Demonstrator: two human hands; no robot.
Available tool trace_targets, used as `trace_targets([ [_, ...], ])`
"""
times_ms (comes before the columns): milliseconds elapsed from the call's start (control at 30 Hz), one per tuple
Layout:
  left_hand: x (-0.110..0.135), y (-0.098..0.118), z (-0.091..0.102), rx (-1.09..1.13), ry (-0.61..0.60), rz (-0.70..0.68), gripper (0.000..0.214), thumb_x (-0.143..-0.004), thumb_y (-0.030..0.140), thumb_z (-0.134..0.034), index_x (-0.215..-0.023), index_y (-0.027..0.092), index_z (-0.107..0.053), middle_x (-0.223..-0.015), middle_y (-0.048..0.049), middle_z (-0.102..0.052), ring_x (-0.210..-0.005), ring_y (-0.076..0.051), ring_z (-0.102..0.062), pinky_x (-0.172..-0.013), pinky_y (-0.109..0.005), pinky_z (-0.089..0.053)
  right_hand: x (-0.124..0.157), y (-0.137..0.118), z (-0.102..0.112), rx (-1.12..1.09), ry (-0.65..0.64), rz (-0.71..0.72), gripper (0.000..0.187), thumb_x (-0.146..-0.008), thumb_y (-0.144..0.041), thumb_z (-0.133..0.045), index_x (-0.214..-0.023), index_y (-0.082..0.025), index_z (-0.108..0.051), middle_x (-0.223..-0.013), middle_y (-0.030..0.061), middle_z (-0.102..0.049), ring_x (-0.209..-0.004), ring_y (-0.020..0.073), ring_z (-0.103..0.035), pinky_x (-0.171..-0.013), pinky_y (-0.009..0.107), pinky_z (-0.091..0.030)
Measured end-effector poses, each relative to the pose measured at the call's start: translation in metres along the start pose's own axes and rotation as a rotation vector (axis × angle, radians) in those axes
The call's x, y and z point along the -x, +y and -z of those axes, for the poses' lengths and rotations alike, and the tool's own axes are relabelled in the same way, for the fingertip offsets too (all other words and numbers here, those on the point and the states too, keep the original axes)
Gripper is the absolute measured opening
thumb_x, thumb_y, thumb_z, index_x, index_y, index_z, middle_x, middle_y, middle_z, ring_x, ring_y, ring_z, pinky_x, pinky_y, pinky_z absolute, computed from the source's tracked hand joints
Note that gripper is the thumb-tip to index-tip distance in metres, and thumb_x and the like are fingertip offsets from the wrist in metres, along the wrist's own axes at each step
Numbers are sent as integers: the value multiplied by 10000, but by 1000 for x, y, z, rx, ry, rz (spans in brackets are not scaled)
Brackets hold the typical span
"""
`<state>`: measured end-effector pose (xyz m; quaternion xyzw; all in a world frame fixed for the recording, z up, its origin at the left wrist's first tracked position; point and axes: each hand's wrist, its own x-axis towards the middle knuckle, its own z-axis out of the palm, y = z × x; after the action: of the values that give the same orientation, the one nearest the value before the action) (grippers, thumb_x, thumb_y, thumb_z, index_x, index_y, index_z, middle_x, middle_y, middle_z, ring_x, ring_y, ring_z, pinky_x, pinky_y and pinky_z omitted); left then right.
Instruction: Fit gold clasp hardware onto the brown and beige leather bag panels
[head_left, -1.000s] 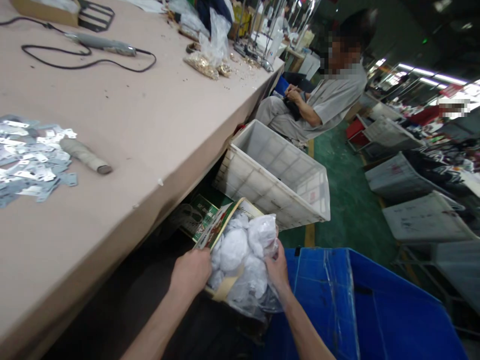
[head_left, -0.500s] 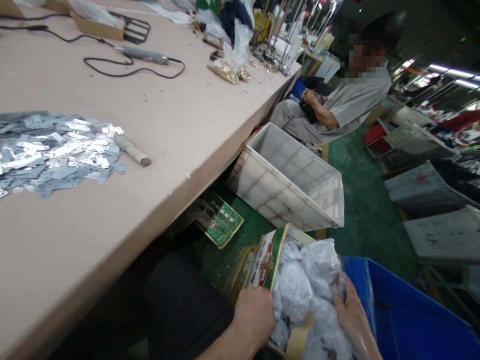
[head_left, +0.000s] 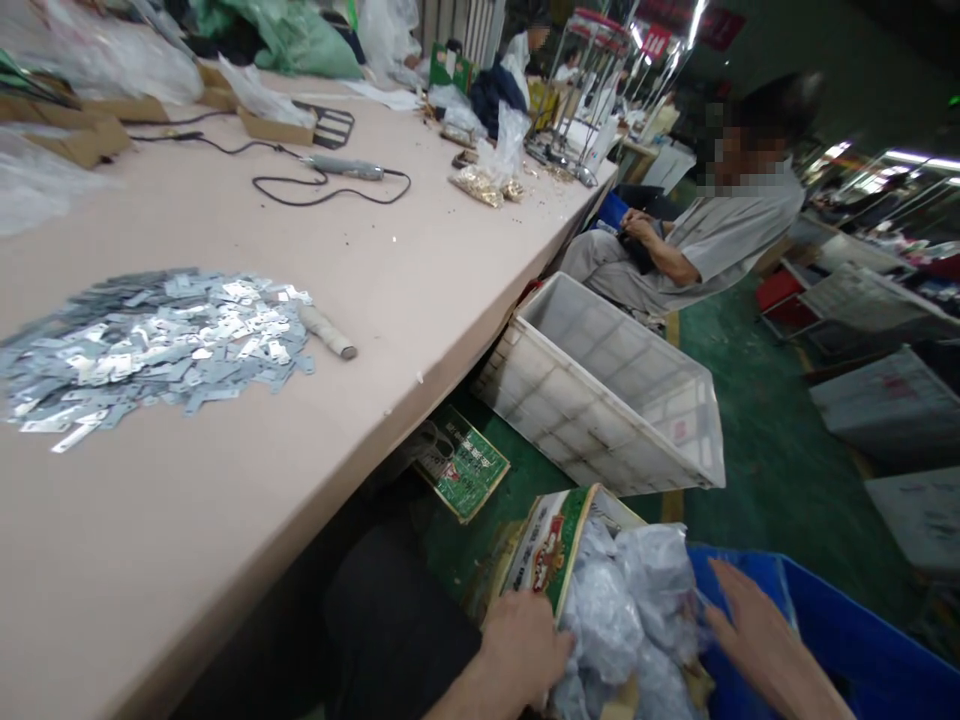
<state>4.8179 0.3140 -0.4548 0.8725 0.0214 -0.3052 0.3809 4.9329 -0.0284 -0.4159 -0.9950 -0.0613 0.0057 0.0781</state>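
A cardboard box [head_left: 551,545] with green and white print is tilted at the bottom of the view, filled with clear plastic bags [head_left: 604,610] of pale contents. My left hand [head_left: 525,640] is closed on the box's near side edge, its fingertips partly hidden. On the other side of the bags, my right hand [head_left: 765,630] is open with fingers stretched out. It hovers at the edge of a blue bin [head_left: 847,610], close beside the bags; whether its fingertips touch the plastic I cannot tell.
On the table [head_left: 315,470] lie a heap of flat metal pieces [head_left: 165,340], a wrapped rod [head_left: 328,332] and a corded tool [head_left: 345,167]. A white crate [head_left: 600,400] and a flattened green carton [head_left: 465,465] are on the floor. A seated person [head_left: 690,230] is beyond.
My right hand has come away from the bags to the right, its fingers now spread. My left hand stays on the box. The view has shifted left and up.
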Motion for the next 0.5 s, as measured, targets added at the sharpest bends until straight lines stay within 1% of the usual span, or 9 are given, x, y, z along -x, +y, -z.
trace_targets([
  [67, 1, -6, 4, 54, 14, 19, 640, -906, 659, -479, -1125, 129, -764, -1133, -247, -742, -1137, -403, -685, -1006, -520, -534, -29, -59, 18, -67, -21, 193, 634, -853, -497, -511, -1393, -182, -617, -1432, 159, -605, -1350, 356, -554, -1164, 528, -422],
  [100, 0, -9, 6, 77, 20, 29, 639, -907, 671, -470, -1128, 146, -761, -1135, -239, -742, -1135, -395, -687, -1003, -511, -533, -45, -95, 19, -112, -45, 276, 608, -899, -483, -506, -1437, -210, -582, -1457, 127, -591, -1346, 320, -560, -1159, 487, -433],
  [133, 0, -12, 8, 94, 25, 40, 622, -909, 670, -469, -1126, 164, -758, -1131, -230, -744, -1126, -387, -691, -993, -501, -535, -62, -133, 12, -149, -109, 354, 568, -940, -458, -500, -1457, -231, -565, -1464, 103, -589, -1327, 287, -576, -1145, 441, -448],
  [167, -1, -16, 11, 106, 33, 49, 587, -913, 657, -476, -1121, 183, -755, -1122, -216, -748, -1112, -377, -697, -981, -488, -537, -81, -170, -1, -177, -198, 415, 531, -973, -429, -485, -1461, -234, -563, -1448, 91, -605, -1289, 261, -602, -1120, 399, -466],
  [200, -2, -21, 14, 114, 41, 60, 540, -915, 632, -493, -1115, 203, -753, -1111, -200, -753, -1099, -366, -703, -969, -473, -538, -99, -205, -21, -184, -321, 466, 502, -988, -406, -485, -1446, -222, -580, -1403, 87, -639, -1246, 246, -627, -1090, 367, -481],
  [267, -4, -35, 21, 136, 67, 75, 435, -924, 552, -521, -1125, 239, -746, -1101, -160, -765, -1084, -343, -711, -946, -433, -538, -134, -260, -77, -80, -640, 505, 441, -992, -380, -525, -1385, -213, -634, -1356, 75, -672, -1220, 236, -637, -1078, 335, -471],
  [333, -5, -55, 28, 194, 96, 71, 364, -928, 461, -533, -1147, 257, -740, -1105, -121, -777, -1089, -313, -717, -932, -376, -535, -161, -296, -145, -28, -775, 457, 340, -915, -355, -681, -1212, -198, -733, -1228, 74, -733, -1108, 244, -687, -978, 316, -525],
  [400, -6, -80, 33, 285, 150, 33, 339, -933, 390, -519, -1147, 253, -744, -1075, -91, -792, -1060, -269, -735, -900, -303, -535, -175, -314, -211, 22, -843, 385, 230, -899, -309, -738, -1075, -162, -754, -1127, 91, -749, -1049, 245, -700, -959, 351, -541],
  [500, -6, -120, 36, 397, 277, 65, 338, -936, 347, -501, -1130, 247, -759, -960, -53, -811, -914, -210, -767, -828, -225, -548, -177, -320, -292, 61, -873, 266, 253, -971, -341, -697, -1131, -145, -696, -1185, 91, -704, -1083, 238, -677, -991, 451, -544],
])
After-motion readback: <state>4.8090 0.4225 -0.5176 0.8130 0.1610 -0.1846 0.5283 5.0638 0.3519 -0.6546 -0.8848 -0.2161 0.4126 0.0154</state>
